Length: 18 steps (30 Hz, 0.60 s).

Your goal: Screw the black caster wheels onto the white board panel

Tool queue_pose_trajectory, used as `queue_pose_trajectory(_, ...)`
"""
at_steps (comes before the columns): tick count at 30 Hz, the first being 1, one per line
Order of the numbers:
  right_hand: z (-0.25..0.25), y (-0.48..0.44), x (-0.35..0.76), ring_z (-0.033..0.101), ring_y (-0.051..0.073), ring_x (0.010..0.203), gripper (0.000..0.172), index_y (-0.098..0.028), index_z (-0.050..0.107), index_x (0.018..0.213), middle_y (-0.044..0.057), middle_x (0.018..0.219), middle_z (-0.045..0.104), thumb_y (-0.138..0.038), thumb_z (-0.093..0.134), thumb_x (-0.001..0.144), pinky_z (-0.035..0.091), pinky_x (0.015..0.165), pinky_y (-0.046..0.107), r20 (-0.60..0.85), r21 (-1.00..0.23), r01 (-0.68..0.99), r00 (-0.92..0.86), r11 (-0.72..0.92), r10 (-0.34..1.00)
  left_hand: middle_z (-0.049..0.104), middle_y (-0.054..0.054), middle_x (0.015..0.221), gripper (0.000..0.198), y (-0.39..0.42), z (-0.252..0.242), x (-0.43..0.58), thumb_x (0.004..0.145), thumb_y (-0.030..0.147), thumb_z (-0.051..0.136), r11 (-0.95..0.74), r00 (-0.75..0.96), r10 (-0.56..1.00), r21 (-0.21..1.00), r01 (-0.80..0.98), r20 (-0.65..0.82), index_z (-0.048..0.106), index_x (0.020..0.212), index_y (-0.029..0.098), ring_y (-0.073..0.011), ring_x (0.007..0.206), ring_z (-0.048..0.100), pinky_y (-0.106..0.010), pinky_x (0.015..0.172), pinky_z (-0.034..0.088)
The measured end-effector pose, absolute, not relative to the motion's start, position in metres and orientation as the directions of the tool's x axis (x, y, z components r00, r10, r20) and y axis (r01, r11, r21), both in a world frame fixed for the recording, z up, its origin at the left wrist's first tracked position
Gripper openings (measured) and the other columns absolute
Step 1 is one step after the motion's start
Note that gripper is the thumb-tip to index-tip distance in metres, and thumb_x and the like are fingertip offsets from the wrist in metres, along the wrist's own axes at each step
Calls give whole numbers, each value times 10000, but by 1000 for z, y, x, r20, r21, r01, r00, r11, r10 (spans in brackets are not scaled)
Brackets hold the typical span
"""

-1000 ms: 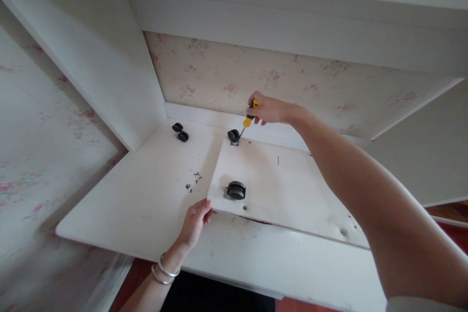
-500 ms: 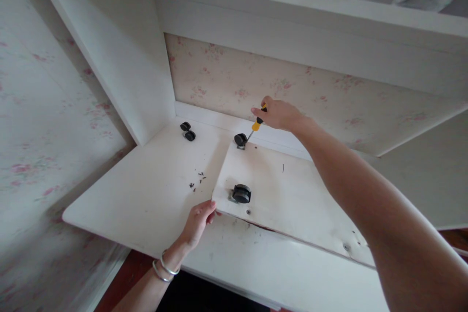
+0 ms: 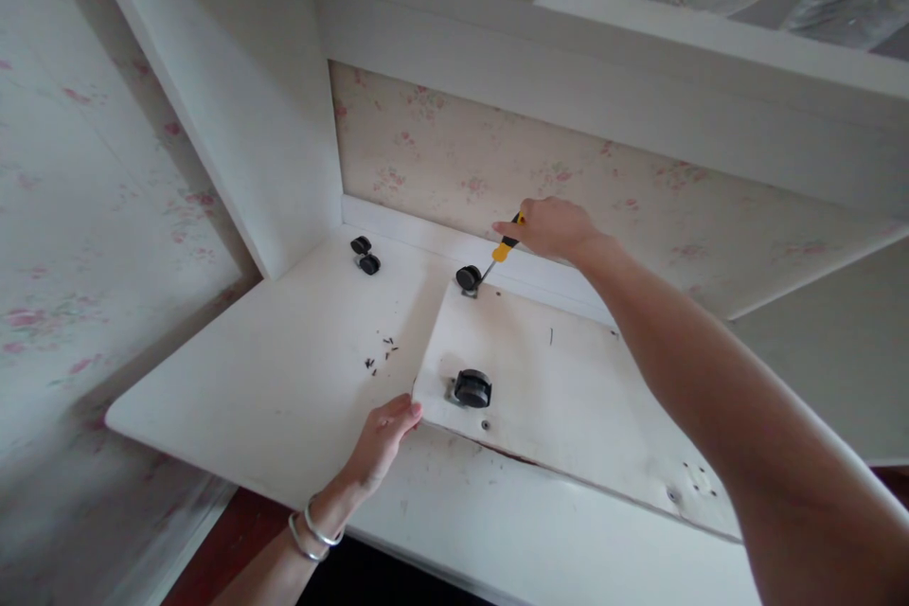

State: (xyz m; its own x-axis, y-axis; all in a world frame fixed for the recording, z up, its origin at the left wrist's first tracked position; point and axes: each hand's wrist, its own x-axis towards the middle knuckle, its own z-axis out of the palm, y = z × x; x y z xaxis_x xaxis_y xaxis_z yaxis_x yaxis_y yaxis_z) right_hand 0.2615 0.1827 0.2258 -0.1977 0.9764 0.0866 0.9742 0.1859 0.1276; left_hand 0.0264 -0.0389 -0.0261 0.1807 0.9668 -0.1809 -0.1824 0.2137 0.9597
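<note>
My right hand (image 3: 554,229) is closed round a yellow-handled screwdriver (image 3: 503,252), its tip at the base of a black caster wheel (image 3: 468,278) on the far corner of a white board (image 3: 568,388). A second black caster (image 3: 472,388) is fixed near the board's front corner. My left hand (image 3: 380,443), with bangles on the wrist, holds that front left corner of the board, fingers curled against its edge.
The board lies on a white desk top (image 3: 284,379) inside a white unit with floral-papered back and side. Two loose black casters (image 3: 365,256) sit at the back left. Several small dark screws (image 3: 380,352) lie scattered on the desk.
The view has shifted a little up and to the right. My right hand keeps the screwdriver at the far caster, turned slightly. My left hand stays on the board's corner.
</note>
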Motion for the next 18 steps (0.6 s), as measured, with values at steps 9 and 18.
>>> queue_pose_trajectory(9,241,179,257,635,243,672,673,-124,485,1333,122,759,707,-641,421,907,414,625,330,-187,61,976,-194,209,963,636,-34,753,424,-38,-25,24,832,603,617,215,189,964,969,-123,-190,705,815,189,-199,736,515,-330,705,401)
queue_pose_trajectory(18,234,178,259,644,345,880,811,-146,726,917,207,934,692,-835,306,821,433,658,376,-25,227,969,-92,95,995,588,-19,682,403,-38,-27,24,817,609,622,226,185,962,964,-139,-199,666,720,220,-208,703,500,-343,682,374)
